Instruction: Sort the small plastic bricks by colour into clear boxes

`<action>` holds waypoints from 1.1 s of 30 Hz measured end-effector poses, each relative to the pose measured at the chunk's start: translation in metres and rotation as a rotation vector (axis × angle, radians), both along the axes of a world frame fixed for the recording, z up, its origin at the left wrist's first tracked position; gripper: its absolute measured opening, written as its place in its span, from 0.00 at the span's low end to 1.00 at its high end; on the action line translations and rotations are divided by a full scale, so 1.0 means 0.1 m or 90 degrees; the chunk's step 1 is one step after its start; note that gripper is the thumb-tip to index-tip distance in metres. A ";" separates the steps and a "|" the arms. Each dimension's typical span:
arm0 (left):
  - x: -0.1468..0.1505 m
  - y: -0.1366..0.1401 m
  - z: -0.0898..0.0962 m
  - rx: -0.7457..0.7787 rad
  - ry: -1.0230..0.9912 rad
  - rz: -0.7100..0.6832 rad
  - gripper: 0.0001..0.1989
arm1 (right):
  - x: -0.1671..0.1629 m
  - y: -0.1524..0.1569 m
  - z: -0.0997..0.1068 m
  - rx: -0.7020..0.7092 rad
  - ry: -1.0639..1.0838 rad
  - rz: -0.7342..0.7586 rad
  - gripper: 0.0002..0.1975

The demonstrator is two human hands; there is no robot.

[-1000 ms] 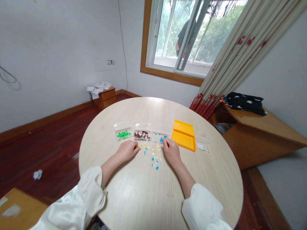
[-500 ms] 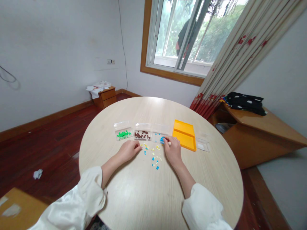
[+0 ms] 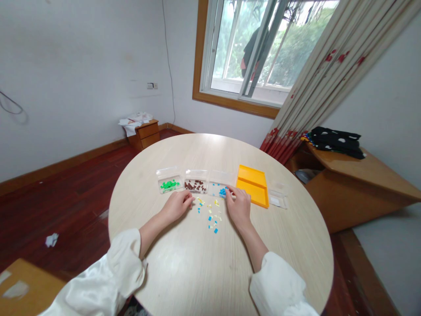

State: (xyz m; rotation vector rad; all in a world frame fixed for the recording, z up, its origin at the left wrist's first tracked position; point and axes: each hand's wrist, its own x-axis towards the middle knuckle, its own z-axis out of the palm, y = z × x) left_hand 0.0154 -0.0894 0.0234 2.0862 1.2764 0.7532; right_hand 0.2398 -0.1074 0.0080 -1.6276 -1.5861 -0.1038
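My right hand (image 3: 239, 206) is at the right front corner of a clear plastic box (image 3: 214, 193) holding small blue bricks (image 3: 222, 192). Its thumb and forefinger are bent close together, and whatever they may hold is too small to make out. Just in front of the box of brown bricks (image 3: 194, 185), my left hand (image 3: 177, 205) rests with its fingers drawn together; any piece in them is hidden. Between the hands, loose pale yellow pieces (image 3: 216, 202) and several loose blue bricks (image 3: 215, 230) lie scattered on the round table (image 3: 184, 267).
Left of the brown bricks stands a clear box of green bricks (image 3: 169, 184). An open yellow case (image 3: 252, 186) lies on the right, beside another clear box (image 3: 278, 199). Beyond the table are a wooden cabinet (image 3: 368, 184), a curtain (image 3: 305, 87) and a small drawer unit (image 3: 148, 133).
My right hand has shifted slightly right, away from the blue bricks in the box. My left hand has barely moved. The loose pieces lie much as before.
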 end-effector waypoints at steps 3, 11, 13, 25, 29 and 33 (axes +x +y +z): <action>0.01 0.00 -0.01 -0.012 -0.033 -0.035 0.11 | 0.00 0.00 -0.01 -0.001 0.009 0.028 0.15; 0.03 -0.01 -0.02 -0.010 -0.055 -0.064 0.06 | -0.05 0.00 -0.04 0.001 0.026 0.126 0.13; 0.04 -0.02 -0.01 -0.012 -0.073 -0.063 0.06 | -0.06 -0.01 -0.03 -0.001 0.027 0.151 0.12; 0.05 -0.02 -0.03 -0.005 -0.112 -0.088 0.08 | -0.43 -0.22 0.11 -0.040 -0.059 0.367 0.09; 0.05 -0.02 -0.05 -0.026 -0.118 -0.105 0.08 | -0.47 -0.23 0.09 -0.026 -0.070 0.376 0.08; 0.07 -0.02 -0.07 -0.057 -0.134 -0.109 0.09 | -0.46 -0.22 0.08 -0.007 -0.063 0.374 0.04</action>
